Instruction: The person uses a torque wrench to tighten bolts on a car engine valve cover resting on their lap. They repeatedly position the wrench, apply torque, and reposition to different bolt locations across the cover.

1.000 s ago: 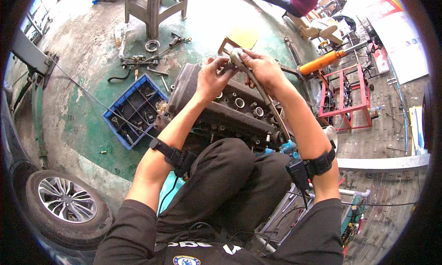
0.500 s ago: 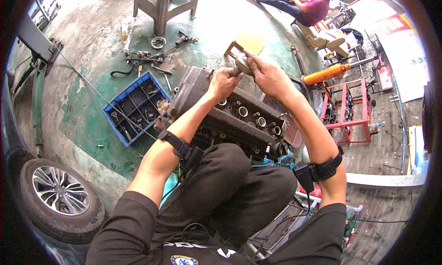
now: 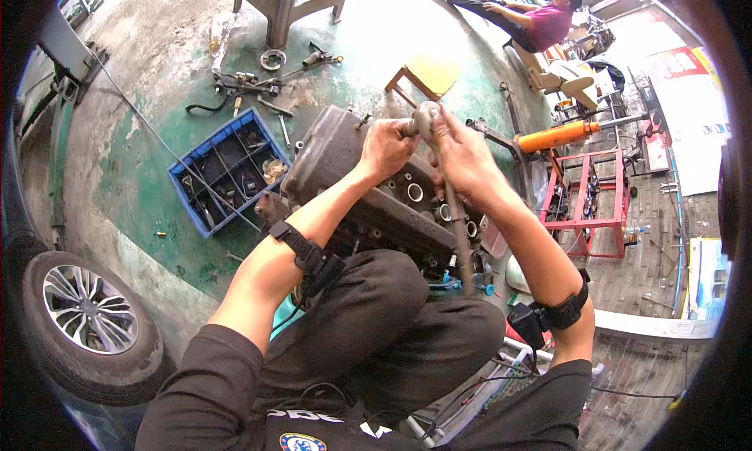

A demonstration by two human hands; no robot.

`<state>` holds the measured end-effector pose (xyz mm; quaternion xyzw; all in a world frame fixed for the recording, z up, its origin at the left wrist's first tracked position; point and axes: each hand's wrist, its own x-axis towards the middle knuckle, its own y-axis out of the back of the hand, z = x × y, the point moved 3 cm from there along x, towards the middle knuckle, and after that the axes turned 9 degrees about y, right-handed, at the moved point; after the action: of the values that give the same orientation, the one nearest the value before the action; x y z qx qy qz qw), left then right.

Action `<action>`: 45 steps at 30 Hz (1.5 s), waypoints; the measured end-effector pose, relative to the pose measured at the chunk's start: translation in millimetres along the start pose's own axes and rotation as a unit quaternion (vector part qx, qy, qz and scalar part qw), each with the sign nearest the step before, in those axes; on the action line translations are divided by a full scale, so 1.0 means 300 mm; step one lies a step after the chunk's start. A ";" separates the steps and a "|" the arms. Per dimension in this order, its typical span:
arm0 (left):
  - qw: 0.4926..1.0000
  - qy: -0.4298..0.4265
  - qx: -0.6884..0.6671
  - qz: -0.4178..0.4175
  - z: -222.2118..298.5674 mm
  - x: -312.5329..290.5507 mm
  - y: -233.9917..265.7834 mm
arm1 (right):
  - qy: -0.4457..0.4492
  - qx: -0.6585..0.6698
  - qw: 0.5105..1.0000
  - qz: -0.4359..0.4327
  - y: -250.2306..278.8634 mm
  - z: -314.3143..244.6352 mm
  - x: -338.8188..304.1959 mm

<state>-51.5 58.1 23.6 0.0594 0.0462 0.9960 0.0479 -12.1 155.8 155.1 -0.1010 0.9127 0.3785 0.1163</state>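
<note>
A long-handled ratchet wrench (image 3: 460,243) is held above a dark, greasy engine with a valve cover (image 3: 333,157). My right hand (image 3: 470,159) is wrapped round the wrench at its round head, and the handle slants down toward my right knee. At the other side of the head, my left hand (image 3: 385,149) is closed round a short metal piece (image 3: 410,127) that looks like a socket or extension; its far end is hidden in the fist. Several round holes with pale rims show along the engine's top below the wrench.
On the floor at left are a blue divided crate (image 3: 205,230) of small parts and scattered tools (image 3: 247,86). A wheel (image 3: 95,314) is at lower left. A yellow-topped stool (image 3: 431,75), an orange cylinder (image 3: 558,136), a red frame (image 3: 586,204) and a seated person (image 3: 544,24) are beyond.
The wrench handle now shows slanting down toward my knee, where before it was out of sight. My right hand has turned and shifted slightly down and right; my left still grips the metal piece.
</note>
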 end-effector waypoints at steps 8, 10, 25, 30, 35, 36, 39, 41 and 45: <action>0.998 0.056 -0.003 0.011 -0.013 0.012 0.011 | 0.192 -0.314 0.928 -0.052 0.046 -0.021 0.096; 0.996 0.088 -0.007 0.002 -0.014 0.023 0.022 | 0.178 -0.313 0.926 -0.112 0.094 -0.017 0.166; 0.999 0.013 -0.014 -0.036 -0.016 -0.017 0.037 | 0.053 -0.333 0.932 -0.133 0.072 -0.018 0.135; 0.980 -0.128 0.155 0.000 -0.043 -0.041 0.094 | 0.126 -0.330 0.931 -0.090 0.065 -0.006 0.132; 0.886 -0.222 0.404 0.050 -0.058 -0.130 0.137 | 0.050 -0.206 0.974 -0.077 0.001 -0.062 0.086; 0.903 -0.214 0.369 0.061 -0.052 -0.141 0.146 | 0.048 -0.318 0.940 -0.112 0.004 -0.079 0.115; 0.903 -0.150 0.394 0.079 -0.050 -0.143 0.154 | 0.091 -0.430 0.879 -0.182 0.066 -0.090 0.173; 0.911 -0.139 0.382 0.073 -0.054 -0.138 0.155 | 0.074 -0.380 0.899 -0.204 0.099 -0.074 0.205; 0.907 -0.104 0.404 0.056 -0.071 -0.138 0.156 | 0.061 -0.311 0.931 -0.178 0.064 -0.037 0.162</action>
<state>-17.3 5.6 2.3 0.1798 0.4359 0.8813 -0.0315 -65.2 156.5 161.7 -0.3157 0.7213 0.6100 0.0889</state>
